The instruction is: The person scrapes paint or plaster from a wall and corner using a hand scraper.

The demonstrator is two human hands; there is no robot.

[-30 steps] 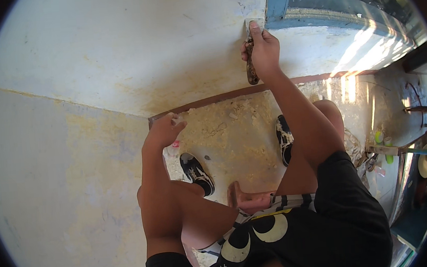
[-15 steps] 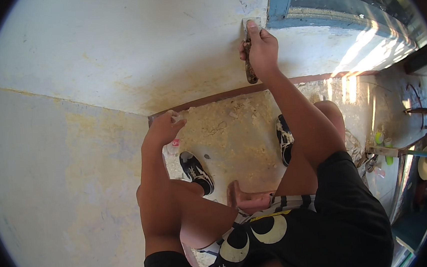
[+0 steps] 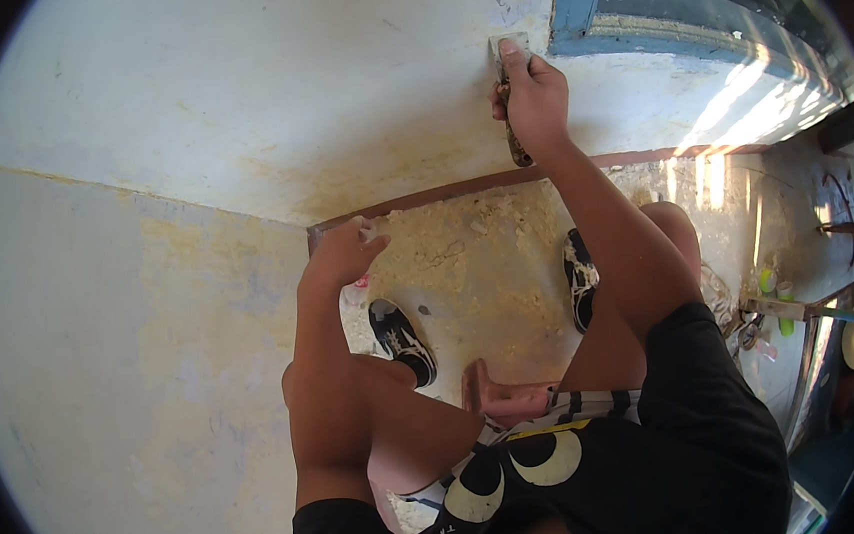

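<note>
My right hand (image 3: pixel 539 106) is wrapped round the dark, worn handle of a putty knife (image 3: pixel 519 147), thumb laid along the blade. The flat metal blade is against the pale, stained wall (image 3: pixel 332 84), just left of the lower corner of a blue window frame (image 3: pixel 569 5). Loosely bent, my left hand (image 3: pixel 342 254) hangs past my left knee with thumb and fingers apart and nothing seen in it. It is close to the corner where the two walls meet the brown skirting (image 3: pixel 441 195). The tips of some left fingers are hard to make out.
Flakes and dust litter the floor (image 3: pixel 477 263) around my black shoes (image 3: pixel 402 341). I sit on a low pinkish-brown stool (image 3: pixel 502 397). A clear bottle with a red label (image 3: pixel 357 291) lies behind my left hand. Right, a wooden-edged bench (image 3: pixel 779 308) holds green-tinted cups (image 3: pixel 784 291).
The whole view has shifted slightly, so everything sits a little farther right. The putty knife's handle tilts a bit more, its blade still at the wall. My left hand has barely changed.
</note>
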